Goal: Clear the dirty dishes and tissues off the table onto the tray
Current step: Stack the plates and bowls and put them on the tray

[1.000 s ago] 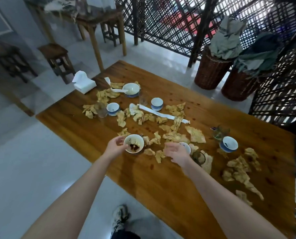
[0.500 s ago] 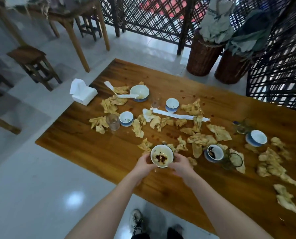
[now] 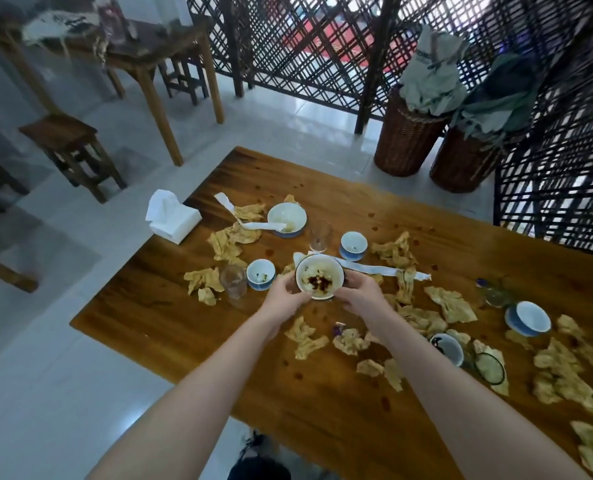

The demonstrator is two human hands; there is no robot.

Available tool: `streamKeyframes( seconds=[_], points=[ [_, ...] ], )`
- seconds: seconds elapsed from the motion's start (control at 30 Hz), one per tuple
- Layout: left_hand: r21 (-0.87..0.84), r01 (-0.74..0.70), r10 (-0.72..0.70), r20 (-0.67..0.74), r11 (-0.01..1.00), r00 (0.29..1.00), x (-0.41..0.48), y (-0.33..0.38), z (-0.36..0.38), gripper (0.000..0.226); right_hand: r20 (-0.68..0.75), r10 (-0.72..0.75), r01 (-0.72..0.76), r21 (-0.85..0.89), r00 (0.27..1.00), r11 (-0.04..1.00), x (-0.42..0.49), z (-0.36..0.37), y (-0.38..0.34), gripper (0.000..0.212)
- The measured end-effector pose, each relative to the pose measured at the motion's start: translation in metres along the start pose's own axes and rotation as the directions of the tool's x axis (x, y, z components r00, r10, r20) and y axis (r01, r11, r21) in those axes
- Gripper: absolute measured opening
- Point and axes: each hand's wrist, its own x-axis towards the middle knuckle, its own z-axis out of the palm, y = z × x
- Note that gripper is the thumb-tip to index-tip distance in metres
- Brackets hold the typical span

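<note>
While the dirty bowl appears to be raised a little above the middle of the worktop, the left grip and the right grip cup it from either side. Their fingers curl round its wall, so both are grasping the bowl. It sits roughly level, with a dark smear of sauce and pale leftovers in the bottom.

The step in hand looks like lifting this one bowl away for the tray. No tray shows anywhere in the view, so where it stands cannot be told.

By the look of things the job has hardly begun. A small cup and an empty glass stand just beside the left grip. Farther off sit a larger bowl with a spoon, a second glass and another cup. More dishes lie well apart on the right, among them a blue-sided bowl. Crumpled brownish tissues are scattered over most of the wood, and a white tissue pack rests at the far left edge.

The next move probably calls for keeping the bowl flat so the dregs do not slop, carrying it clear of the glasses near the left grip, and setting it down on the tray.
</note>
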Motion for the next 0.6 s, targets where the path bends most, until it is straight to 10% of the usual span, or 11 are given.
streamKeyframes(
  seconds=[0.6],
  points=[
    [0.059, -0.017, 0.001, 0.255, 0.998, 0.967, 0.216, 0.083, -0.121, 0.054, -0.065, 0.105, -0.093, 0.170, 0.992, 0.981, 0.178, 0.091, -0.104, 0.044]
  ],
)
